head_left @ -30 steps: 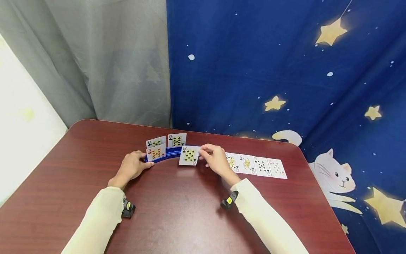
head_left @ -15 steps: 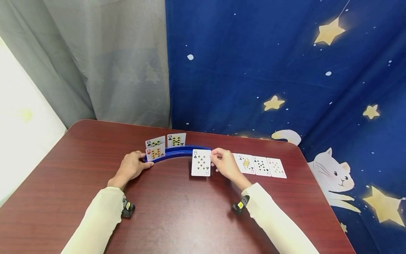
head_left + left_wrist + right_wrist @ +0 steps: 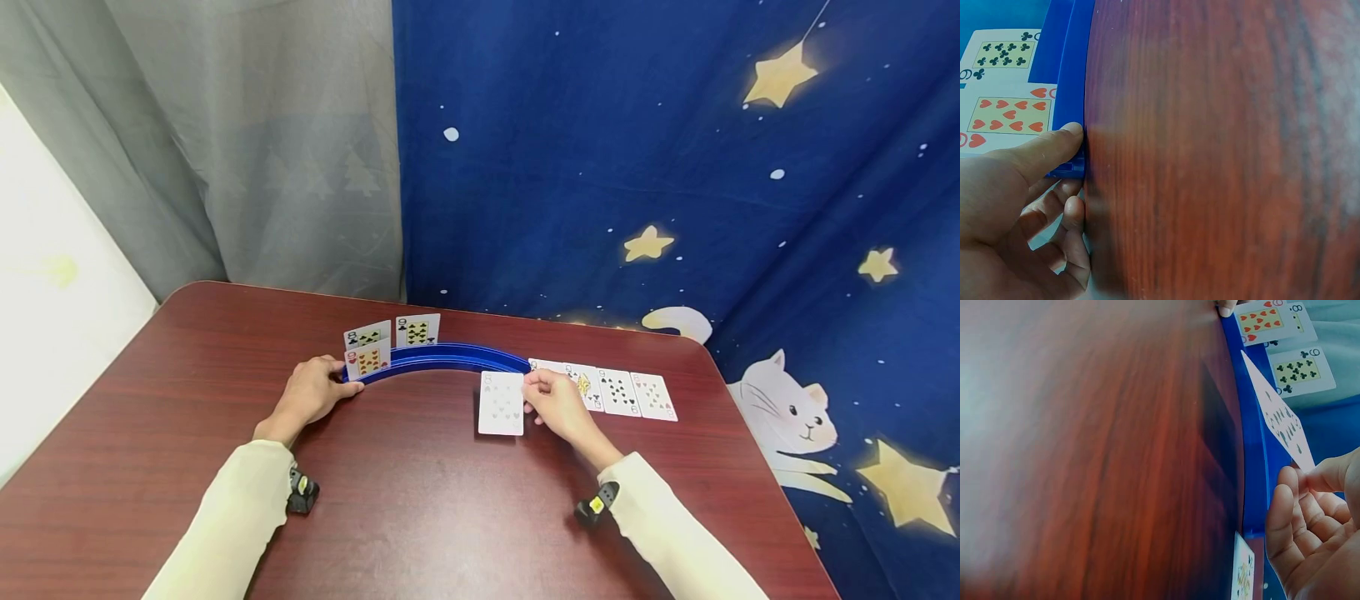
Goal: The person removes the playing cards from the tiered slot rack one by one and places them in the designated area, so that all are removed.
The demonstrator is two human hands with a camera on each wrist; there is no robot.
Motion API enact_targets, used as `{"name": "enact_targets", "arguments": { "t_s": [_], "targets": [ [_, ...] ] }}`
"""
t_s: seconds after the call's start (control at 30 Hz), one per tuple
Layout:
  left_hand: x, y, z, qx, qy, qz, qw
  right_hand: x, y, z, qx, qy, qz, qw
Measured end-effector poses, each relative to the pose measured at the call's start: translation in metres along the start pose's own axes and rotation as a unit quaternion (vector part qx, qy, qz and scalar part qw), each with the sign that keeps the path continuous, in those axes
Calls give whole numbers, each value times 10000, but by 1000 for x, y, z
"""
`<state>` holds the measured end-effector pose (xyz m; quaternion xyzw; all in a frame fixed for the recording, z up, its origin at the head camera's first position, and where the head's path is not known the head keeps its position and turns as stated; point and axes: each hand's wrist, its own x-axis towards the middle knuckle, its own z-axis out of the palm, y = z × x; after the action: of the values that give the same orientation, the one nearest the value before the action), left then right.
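Note:
My left hand (image 3: 309, 392) grips the left end of a curved blue card holder (image 3: 442, 357); in the left wrist view the thumb (image 3: 1054, 149) lies over its front edge. A nine of hearts (image 3: 368, 361) stands in the front slot there. Behind it stand an eight of clubs (image 3: 367, 333), partly covered, and a nine of clubs (image 3: 417, 331). Between thumb and fingers my right hand (image 3: 558, 406) pinches the right edge of an eight of spades playing card (image 3: 501, 404), face up in front of the holder's right part. The right wrist view shows this card (image 3: 1285, 422) tilted and off the table.
A row of face-up playing cards lies right of the holder, among them a queen (image 3: 585, 388), a nine of spades (image 3: 619, 392) and a red card (image 3: 655, 397). The table (image 3: 420, 500) is reddish brown wood. Grey and blue curtains (image 3: 525, 167) hang behind its far edge.
My right hand has carried the eight of spades right and toward me, away from the holder's middle, and the card has tilted flatter. The left hand has stayed on the holder's end.

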<state>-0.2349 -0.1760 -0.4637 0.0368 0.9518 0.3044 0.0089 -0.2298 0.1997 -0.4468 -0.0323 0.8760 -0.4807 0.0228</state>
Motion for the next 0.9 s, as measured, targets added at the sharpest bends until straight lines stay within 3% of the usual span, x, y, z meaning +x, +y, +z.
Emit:
{"name": "enact_targets", "arguments": {
  "t_s": [0.63, 0.9],
  "targets": [
    [0, 0, 0, -53, -35, -67, 10000, -16, 29, -45, -602, -492, 485, 9958],
    [0, -1, 0, -27, -43, -53, 10000, -17, 36, -54, -538, -676, 805, 9930]
  ]
}}
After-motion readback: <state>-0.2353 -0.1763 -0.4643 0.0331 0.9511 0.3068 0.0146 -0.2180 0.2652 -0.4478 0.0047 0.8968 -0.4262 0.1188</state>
